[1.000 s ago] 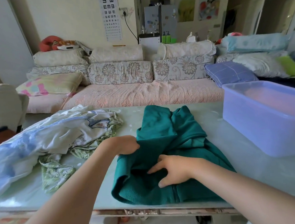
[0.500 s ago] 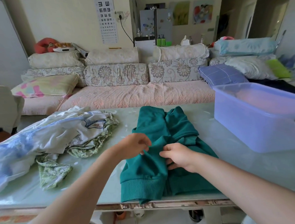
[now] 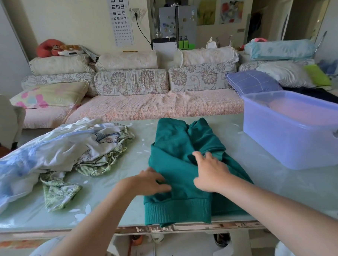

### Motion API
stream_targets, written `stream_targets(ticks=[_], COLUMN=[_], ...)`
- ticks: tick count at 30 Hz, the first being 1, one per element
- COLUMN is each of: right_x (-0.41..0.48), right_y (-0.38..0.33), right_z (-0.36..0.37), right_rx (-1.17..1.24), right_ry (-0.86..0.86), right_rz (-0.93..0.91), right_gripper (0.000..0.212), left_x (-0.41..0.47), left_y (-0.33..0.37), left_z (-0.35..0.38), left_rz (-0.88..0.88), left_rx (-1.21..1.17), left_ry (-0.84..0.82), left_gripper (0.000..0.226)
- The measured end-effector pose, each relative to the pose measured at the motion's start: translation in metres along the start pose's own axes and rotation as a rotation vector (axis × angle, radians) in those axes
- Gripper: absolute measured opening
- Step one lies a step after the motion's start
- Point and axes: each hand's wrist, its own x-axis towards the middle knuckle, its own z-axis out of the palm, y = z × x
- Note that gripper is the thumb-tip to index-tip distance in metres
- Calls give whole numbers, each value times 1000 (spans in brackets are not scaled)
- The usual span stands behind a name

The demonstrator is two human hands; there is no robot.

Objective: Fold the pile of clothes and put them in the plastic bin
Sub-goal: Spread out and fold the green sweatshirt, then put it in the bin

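A dark green sweatshirt [image 3: 176,147] lies partly folded on the pale green table [image 3: 283,184], its ribbed hem hanging over the near edge. My left hand [image 3: 149,182] rests flat on the garment's left side, fingers straight. My right hand [image 3: 210,169] presses on its middle with fingers spread. A translucent lilac plastic bin [image 3: 292,136] stands at the right of the table and looks to hold nothing. A loose pile of white, blue and green-patterned clothes [image 3: 55,158] lies at the left.
A floral sofa [image 3: 132,108] with several cushions runs behind the table. A cream chair [image 3: 3,119] stands at the far left. Bare tabletop lies between the sweatshirt and the bin.
Both hands have let go of the fabric they gripped and now lie flat on it. The left side of the sweatshirt has been folded over toward the middle.
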Motion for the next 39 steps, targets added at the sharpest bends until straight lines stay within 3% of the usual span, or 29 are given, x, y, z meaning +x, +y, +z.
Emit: stream_targets(ticks=[2, 3, 6, 8, 11, 14, 18, 21, 24, 28, 31, 34, 36, 39], right_x=[4, 5, 7, 11, 22, 40, 82, 119, 167, 236, 279, 313, 332, 353], right_y=[1, 0, 2, 1, -5, -7, -11, -17, -24, -39, -53, -65, -67, -68], right_z=[0, 1, 11, 7, -8, -6, -9, -13, -7, -1, 1, 9, 16, 20], right_rx=[-10, -30, 24, 72, 81, 149, 228, 268, 224, 164, 22, -283, -415, -414], right_ry=[101, 57, -271, -357, -247, -108, 92, 177, 180, 170, 83, -55, -119, -50], right_rz=[-239, -315, -258, -221, -227, -165, -130, -146, -167, -219, -259, -393, -490, -584], right_gripper=[75, 74, 66, 58, 36, 24, 23, 25, 26, 33, 64, 91, 83, 48], left_x=[2, 2, 4, 1, -8, -2, 33, 66, 101, 146, 174, 191, 200, 208], left_y=[-2, -3, -12, -14, -11, -13, -27, -34, -41, -52, -61, -67, -70, -79], left_z=[4, 5, 3, -4, -19, -34, -50, -57, -60, -65, -72, -78, -83, -88], left_rz=[-52, -54, -47, -14, -48, -95, -147, -163, -189, -191, -166, -156, -143, -136], left_rx=[-153, -168, -166, -146, -278, -337, -333, -409, -523, -704, -712, -722, -737, -786], left_ry=[134, 147, 83, -43, -310, -439, -181, 54, 183, 152, 102, 33, 9, 8], left_gripper=[56, 60, 70, 62, 57, 44, 25, 27, 32, 30, 33, 33, 31, 26])
